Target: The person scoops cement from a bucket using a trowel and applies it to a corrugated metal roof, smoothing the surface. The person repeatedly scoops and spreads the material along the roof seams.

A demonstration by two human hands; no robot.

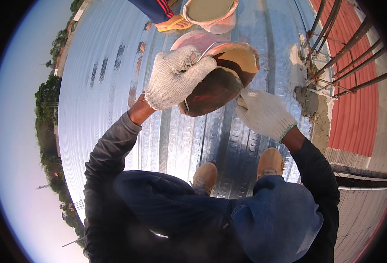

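A mortar-stained bucket (pixel 213 93) is tipped over in front of me, its inside dark in shadow below and orange in sunlight above. My left hand (pixel 176 78), in a white knitted glove, is closed at its upper left, by the thin wire handle (pixel 207 49). My right hand (pixel 265 113), gloved alike, is closed at the lower right rim; its fingertips are partly hidden. Behind the tilted bucket shows a pinkish rounded surface (pixel 187 40); I cannot tell whether it belongs to a second bucket. Farther off stands a bucket of grey wet mortar (pixel 211 9).
Underfoot lies ribbed, shiny metal decking (pixel 158 149). Another person's foot in a yellow flip-flop (pixel 175 23) is beside the far bucket. Rusty rebar (pixel 355 57) juts up at the right, near rough mortar (pixel 308 101) and a red corrugated sheet (pixel 353 105). Trees line the left edge.
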